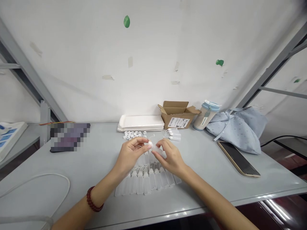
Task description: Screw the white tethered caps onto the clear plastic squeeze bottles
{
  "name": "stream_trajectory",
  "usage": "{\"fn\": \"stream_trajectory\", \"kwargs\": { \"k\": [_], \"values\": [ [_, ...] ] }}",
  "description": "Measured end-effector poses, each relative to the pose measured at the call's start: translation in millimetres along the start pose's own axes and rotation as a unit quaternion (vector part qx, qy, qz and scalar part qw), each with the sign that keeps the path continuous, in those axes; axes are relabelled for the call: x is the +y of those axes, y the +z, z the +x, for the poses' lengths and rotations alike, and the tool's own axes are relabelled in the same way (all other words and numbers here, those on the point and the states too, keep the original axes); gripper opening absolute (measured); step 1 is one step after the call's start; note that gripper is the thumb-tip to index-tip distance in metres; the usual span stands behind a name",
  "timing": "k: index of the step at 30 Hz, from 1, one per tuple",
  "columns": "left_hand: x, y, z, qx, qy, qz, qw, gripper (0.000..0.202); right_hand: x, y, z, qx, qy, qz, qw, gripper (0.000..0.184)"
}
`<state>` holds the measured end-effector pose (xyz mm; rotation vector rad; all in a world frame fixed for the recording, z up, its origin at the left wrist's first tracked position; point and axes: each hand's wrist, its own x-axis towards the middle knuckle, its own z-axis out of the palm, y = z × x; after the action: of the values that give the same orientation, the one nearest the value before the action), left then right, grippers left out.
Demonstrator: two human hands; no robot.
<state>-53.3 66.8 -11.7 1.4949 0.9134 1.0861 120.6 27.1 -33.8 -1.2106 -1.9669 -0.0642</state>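
Note:
My left hand (130,153) and my right hand (169,156) meet over the middle of the grey table (100,159). Between them is a small translucent plastic bottle (157,149); my right hand grips its body. My left fingers pinch its white cap (150,144). Below my hands lies a row of several similar small bottles (146,179), side by side. A cluster of loose white caps (133,134) sits just beyond my hands. A few capped bottles (174,134) lie to the right of the caps.
At the back stand a stack of white trays (141,123), an open cardboard box (177,115) and a lidded cup (206,115). A blue cloth bag (237,129) and a phone (237,158) lie at right. A dark pouch (69,137) and a white cable (48,179) are at left.

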Motion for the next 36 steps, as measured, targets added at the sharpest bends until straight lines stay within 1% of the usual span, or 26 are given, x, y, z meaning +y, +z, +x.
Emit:
{"fn": "stream_trajectory", "kwargs": {
  "k": [6, 11, 17, 21, 23, 25, 28, 33, 36],
  "values": [
    [-1, 0.9, -4, 0.002, 0.003, 0.026, 1.000, 0.027, -1, -1, -2, 0.011, -0.023, 0.025, 0.999, 0.006],
    [5, -1.9, -4, -0.014, 0.011, 0.054, 0.998, 0.028, -4, -3, -1, 0.008, -0.019, 0.041, 0.999, 0.006],
    [14, -3.2, -4, -0.040, -0.029, 0.036, 0.998, 0.025, -4, -2, -1, 0.011, -0.021, 0.047, 0.999, 0.009],
    [19, -5.9, -3, -0.050, -0.064, 0.027, 0.996, 0.025, -5, -4, -1, -0.006, -0.011, 0.056, 0.998, 0.011],
    [20, -8.4, -2, -0.070, -0.081, 0.023, 0.994, 0.028, -6, -5, 0, -0.025, -0.012, 0.070, 0.997, 0.012],
    [22, -10.7, -1, -0.102, -0.096, 0.033, 0.990, 0.030, -6, -7, 0, -0.038, -0.019, 0.083, 0.996, 0.013],
    [24, -11.8, -2, -0.143, -0.113, 0.067, 0.981, 0.034, -6, -8, 1, -0.036, -0.032, 0.087, 0.995, 0.016],
    [20, -9.2, -5, -0.176, -0.143, 0.062, 0.972, 0.038, -3, -8, 1, -0.011, -0.051, 0.082, 0.995, 0.017],
    [15, -8.1, -6, -0.176, -0.149, 0.070, 0.971, 0.040, -3, -7, 0, -0.004, -0.056, 0.082, 0.995, 0.017]
  ]
}}
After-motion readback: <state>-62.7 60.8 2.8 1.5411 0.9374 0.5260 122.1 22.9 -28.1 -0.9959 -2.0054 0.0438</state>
